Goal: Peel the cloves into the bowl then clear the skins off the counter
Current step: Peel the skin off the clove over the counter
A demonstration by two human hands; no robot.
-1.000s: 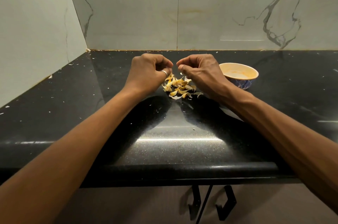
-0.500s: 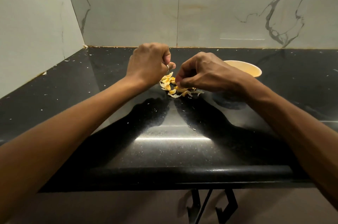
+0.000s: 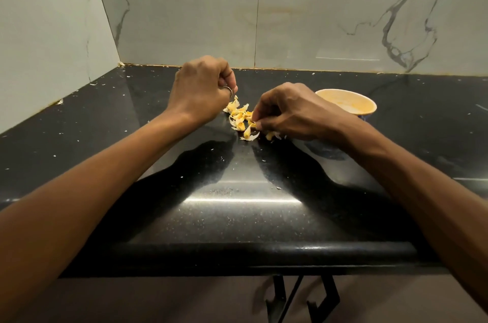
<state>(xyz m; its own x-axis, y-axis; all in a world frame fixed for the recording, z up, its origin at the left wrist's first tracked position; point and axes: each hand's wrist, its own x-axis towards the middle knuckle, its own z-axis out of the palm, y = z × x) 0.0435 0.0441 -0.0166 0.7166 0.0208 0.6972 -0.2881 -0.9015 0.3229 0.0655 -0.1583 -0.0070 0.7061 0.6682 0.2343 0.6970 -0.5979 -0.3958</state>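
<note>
Plenty the head cam couldn't catch here

The left hand [image 3: 200, 90] was curled with its back to the camera, so whatever sat inside that grip was hidden. The right hand [image 3: 290, 111] had its fingertips down in the skins [image 3: 239, 118], covering the pieces under them; pinching or just touching, couldn't tell. Behind that grip, the wrist hid the near side of the bowl [image 3: 351, 103], and its contents were a yellowish blur. The specks on the counter [image 3: 237, 204] were too small to name. Both forearms ran off the frame.
</note>
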